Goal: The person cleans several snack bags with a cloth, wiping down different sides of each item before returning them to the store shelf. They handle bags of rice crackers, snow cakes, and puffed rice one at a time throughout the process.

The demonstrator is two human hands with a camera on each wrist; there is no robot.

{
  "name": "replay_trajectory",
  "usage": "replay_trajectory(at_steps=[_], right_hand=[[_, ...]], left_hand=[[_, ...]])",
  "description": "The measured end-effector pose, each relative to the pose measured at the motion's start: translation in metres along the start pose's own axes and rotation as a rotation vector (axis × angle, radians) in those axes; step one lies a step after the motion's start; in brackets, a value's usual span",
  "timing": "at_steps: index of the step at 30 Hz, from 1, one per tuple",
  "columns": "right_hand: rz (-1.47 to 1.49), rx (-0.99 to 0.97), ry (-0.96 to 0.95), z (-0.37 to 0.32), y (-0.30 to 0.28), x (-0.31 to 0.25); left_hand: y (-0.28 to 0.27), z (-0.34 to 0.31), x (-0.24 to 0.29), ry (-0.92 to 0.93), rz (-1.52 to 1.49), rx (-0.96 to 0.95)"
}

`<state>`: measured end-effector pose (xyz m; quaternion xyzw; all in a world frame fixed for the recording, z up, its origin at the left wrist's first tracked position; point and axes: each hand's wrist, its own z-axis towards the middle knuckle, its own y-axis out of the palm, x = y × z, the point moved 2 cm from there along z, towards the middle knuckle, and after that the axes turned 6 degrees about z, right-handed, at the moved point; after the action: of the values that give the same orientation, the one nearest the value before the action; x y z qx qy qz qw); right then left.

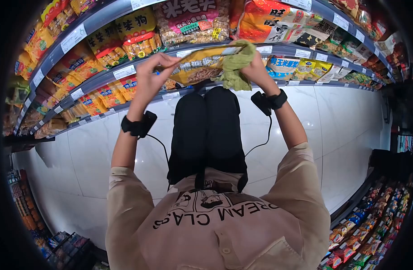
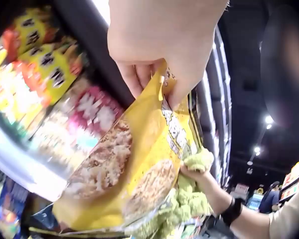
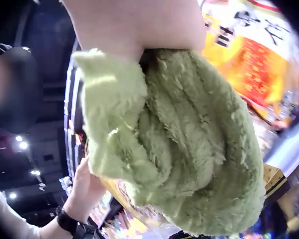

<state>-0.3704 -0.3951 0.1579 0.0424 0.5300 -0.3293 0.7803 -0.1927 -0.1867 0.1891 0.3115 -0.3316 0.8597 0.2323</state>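
A yellow snack bag [image 1: 199, 68] with pictures of crunchy pieces is held up in front of the shelves. My left hand [image 1: 153, 75] pinches its upper left edge between thumb and fingers; in the left wrist view the bag's film [image 2: 144, 124] creases under that grip. At the bag's right end my right hand [image 1: 259, 72] grips a fluffy green cloth [image 1: 236, 72], which drapes over that side of the bag. Seen from the right wrist, the bunched cloth [image 3: 194, 134] hides most of the right fingers and much of the bag.
Curved shelves with price labels [image 1: 124, 72] run across the front, packed with bagged snacks such as a large pink-labelled bag [image 1: 193, 20] and a red-and-white bag [image 1: 272, 22]. White floor tiles [image 1: 283, 130] lie below. More stocked shelves [image 1: 368, 225] stand behind at right.
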Motion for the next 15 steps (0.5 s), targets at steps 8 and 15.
replay_trajectory(at_steps=[8,15], right_hand=[[0.19,0.562,-0.055,-0.048,-0.001,-0.131],[-0.059,0.465,0.111,-0.094,0.032,-0.06]], left_hand=[[-0.063,0.02,0.122,0.295,-0.05,0.016],[0.04,-0.151,0.045,-0.687,-0.702,-0.236]])
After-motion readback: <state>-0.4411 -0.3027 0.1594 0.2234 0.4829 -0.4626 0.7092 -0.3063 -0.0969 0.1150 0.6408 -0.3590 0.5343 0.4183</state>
